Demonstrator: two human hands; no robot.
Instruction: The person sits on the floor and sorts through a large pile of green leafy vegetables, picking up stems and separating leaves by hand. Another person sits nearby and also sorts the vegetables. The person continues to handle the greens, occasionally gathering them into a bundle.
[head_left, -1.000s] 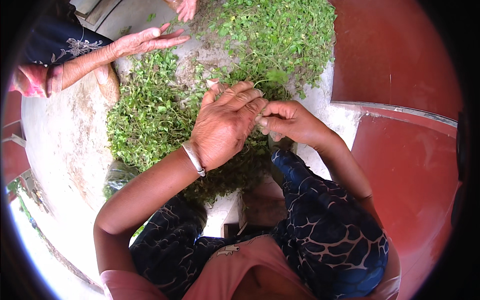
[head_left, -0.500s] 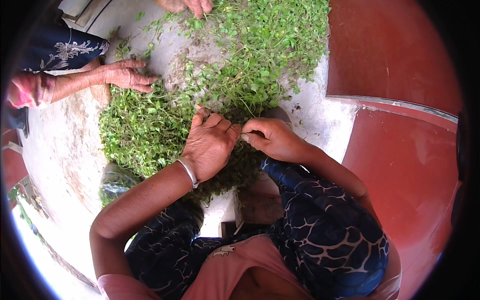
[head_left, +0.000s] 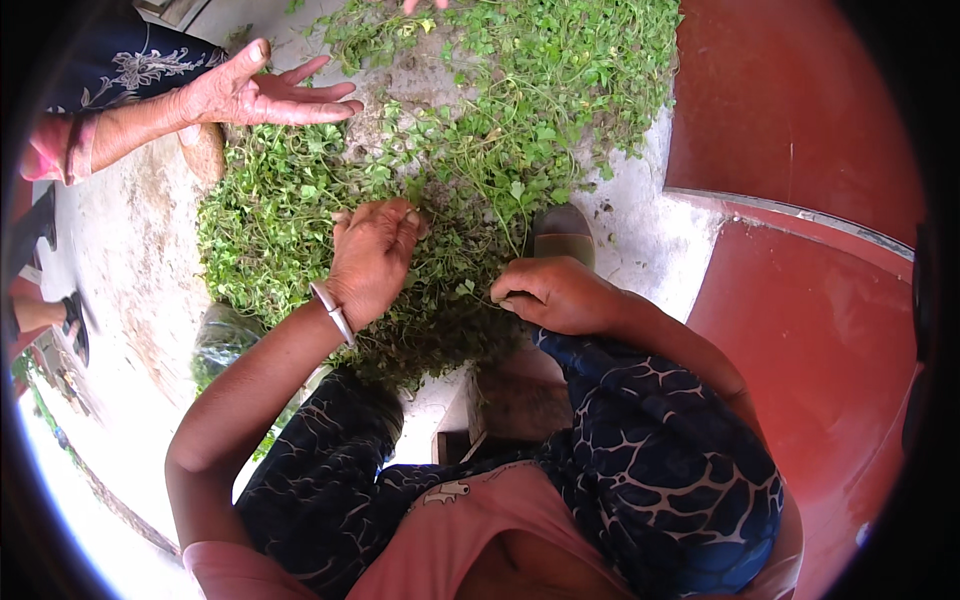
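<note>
green leafy stems (head_left: pixel 300 215) lie in a wide loose heap on the pale concrete floor (head_left: pixel 130 270), spreading from the top of the view down to the person's knees. the left hand (head_left: pixel 370 260) rests palm down on the middle of the heap, fingers curled into the leaves, with a silver bangle (head_left: pixel 333 312) on the wrist; its grip looks partly closed, but what it has hold of among the stems i cannot tell. the right hand (head_left: pixel 555 295) sits just beside it to the right, at the near edge of the heap, closed into a loose fist with thumb and forefinger pinched on a thin stem (head_left: pixel 478 290) that runs back into the pile. the two hands are near each other but apart, with leaves between them. the heap lies under and ahead of both hands.

another person's hand (head_left: pixel 255 95) reaches in from the upper left, open and flat, palm up, fingers spread over the far left part of the heap. fingertips of one more hand (head_left: pixel 425 5) show at the top edge. a dark sandal toe (head_left: pixel 562 232) pokes out just beyond the right hand. red painted flooring (head_left: pixel 800 300) fills the right side, with a raised step edge across it. the person's knees wear dark blue patterned cloth (head_left: pixel 660 470).
</note>
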